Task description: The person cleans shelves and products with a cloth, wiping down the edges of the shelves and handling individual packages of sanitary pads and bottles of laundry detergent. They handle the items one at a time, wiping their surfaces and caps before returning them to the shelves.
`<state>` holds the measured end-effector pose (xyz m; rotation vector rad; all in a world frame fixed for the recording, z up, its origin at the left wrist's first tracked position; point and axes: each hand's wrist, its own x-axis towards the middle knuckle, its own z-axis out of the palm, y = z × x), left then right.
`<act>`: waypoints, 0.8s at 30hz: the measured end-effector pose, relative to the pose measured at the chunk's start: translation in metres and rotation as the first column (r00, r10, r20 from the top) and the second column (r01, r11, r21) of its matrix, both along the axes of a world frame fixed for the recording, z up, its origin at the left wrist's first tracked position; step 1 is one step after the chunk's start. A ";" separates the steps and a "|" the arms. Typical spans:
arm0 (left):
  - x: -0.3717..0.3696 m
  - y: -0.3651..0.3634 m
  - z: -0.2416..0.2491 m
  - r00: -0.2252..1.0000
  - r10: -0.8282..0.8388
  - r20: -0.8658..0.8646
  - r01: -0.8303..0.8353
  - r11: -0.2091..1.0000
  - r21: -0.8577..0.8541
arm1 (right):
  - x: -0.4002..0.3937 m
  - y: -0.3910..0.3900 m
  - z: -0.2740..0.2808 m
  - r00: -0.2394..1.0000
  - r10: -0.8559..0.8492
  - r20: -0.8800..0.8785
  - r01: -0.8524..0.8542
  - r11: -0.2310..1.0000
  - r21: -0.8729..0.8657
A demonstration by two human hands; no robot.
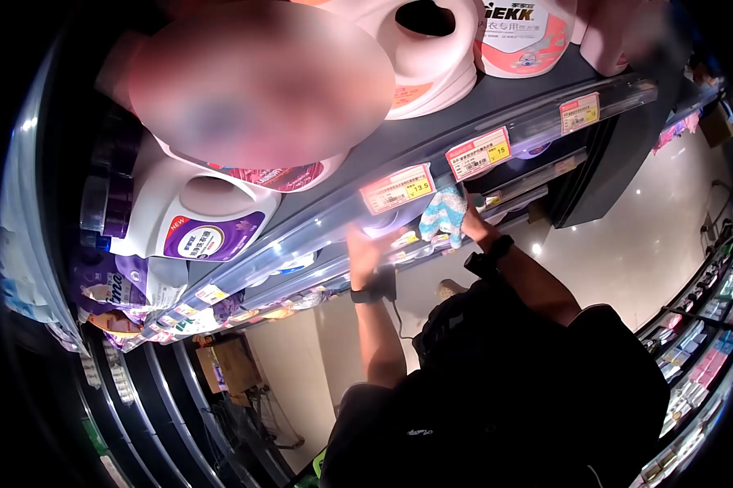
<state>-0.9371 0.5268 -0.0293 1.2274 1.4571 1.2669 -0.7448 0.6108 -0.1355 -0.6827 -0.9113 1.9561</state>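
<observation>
A blue, white and grey striped cloth (pixel 444 213) is bunched in my right hand (pixel 475 226), just under the price tags on the shelf edge. My right fingers are partly hidden behind the cloth and the shelf rail. My left hand (pixel 366 248) is smeared by motion near the shelf front, left of the cloth, so its fingers cannot be made out. Close above both hands are a price tag reading 13.5 (pixel 399 189) and another reading 15 (pixel 478 153).
Laundry detergent bottles line the upper shelf, among them a white one with a purple label (pixel 208 215) and a pink one (pixel 522 37). The clear shelf rail (pixel 301 224) runs diagonally. A cardboard box (pixel 230 364) stands lower left. More stocked shelves (pixel 691 366) are at right.
</observation>
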 end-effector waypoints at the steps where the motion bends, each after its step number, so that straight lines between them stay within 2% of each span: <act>1: 0.001 0.000 0.001 1.000 0.003 0.007 -0.003 1.000 -0.015 | 0.000 -0.007 0.020 0.999 -0.003 -0.053 0.000 0.998 -0.060; 2: 0.002 0.000 0.003 1.000 -0.024 0.013 0.023 0.999 0.029 | -0.003 -0.008 0.009 0.982 0.068 -0.178 -0.079 0.995 -0.053; 3: 0.002 0.001 0.002 0.999 -0.037 0.027 0.035 0.997 0.071 | -0.005 -0.010 0.015 0.987 0.043 -0.152 -0.030 0.996 0.085; 4: 0.000 0.000 -0.002 0.998 -0.047 0.041 0.043 0.993 0.112 | -0.006 -0.014 0.030 0.999 -0.041 -0.005 0.040 0.939 0.343; 5: -0.002 -0.003 -0.009 0.997 -0.056 0.055 0.047 0.987 0.151 | -0.005 -0.017 0.045 0.943 -0.254 0.213 0.045 0.735 0.676; 6: -0.009 -0.010 -0.021 0.995 -0.039 0.093 0.033 0.998 0.060 | -0.005 -0.021 0.062 0.856 -0.443 0.268 -0.007 0.507 0.862; 8: -0.009 -0.017 -0.022 0.997 -0.024 0.074 0.020 0.998 0.055 | -0.007 -0.026 0.095 0.789 -0.573 0.224 -0.170 0.148 0.974; 9: -0.010 -0.020 -0.022 0.998 -0.018 0.064 0.014 0.998 0.054 | -0.013 -0.026 0.091 0.756 -0.621 0.207 -0.187 0.099 0.977; 10: -0.016 -0.022 -0.028 0.996 -0.056 0.064 0.055 0.998 0.018 | -0.017 -0.027 0.088 0.762 -0.630 0.146 -0.093 0.116 0.989; 11: -0.017 -0.023 -0.034 0.997 -0.029 0.077 0.025 0.998 0.051 | -0.020 -0.028 0.085 0.763 -0.641 0.083 0.001 0.130 0.992; 13: -0.012 -0.024 -0.042 0.994 0.027 0.108 -0.040 0.992 0.119 | -0.019 -0.027 0.060 0.756 -0.645 0.109 -0.032 0.130 0.991; 14: -0.012 -0.025 -0.041 0.995 0.025 0.094 -0.034 0.995 0.098 | -0.019 -0.026 0.044 0.837 -0.531 0.135 0.059 0.334 0.941; 16: -0.005 -0.020 -0.024 0.995 0.040 0.093 -0.048 0.995 0.092 | -0.018 -0.024 0.011 0.833 -0.519 0.192 0.156 0.553 0.819; 17: -0.002 -0.018 -0.020 0.995 0.045 0.094 -0.053 0.994 0.091 | -0.015 -0.020 -0.025 0.989 -0.145 -0.009 0.125 0.820 0.559; 18: -0.014 -0.017 -0.039 0.994 0.031 0.104 -0.032 0.999 0.012 | -0.012 -0.016 -0.061 0.947 0.066 -0.313 -0.005 0.981 0.192; 20: -0.013 -0.015 -0.031 0.998 -0.033 0.051 0.031 0.999 0.041 | -0.001 -0.007 -0.057 0.761 0.217 -0.612 -0.320 0.945 -0.062; 21: -0.011 -0.014 -0.026 0.998 -0.065 0.025 0.063 0.997 0.053 | 0.005 -0.002 -0.057 0.657 0.212 -0.724 -0.476 0.861 -0.180; 24: 0.002 -0.011 -0.017 0.999 -0.035 0.026 0.031 0.989 0.144 | 0.022 -0.005 -0.047 0.774 0.099 -0.626 -0.295 0.930 -0.218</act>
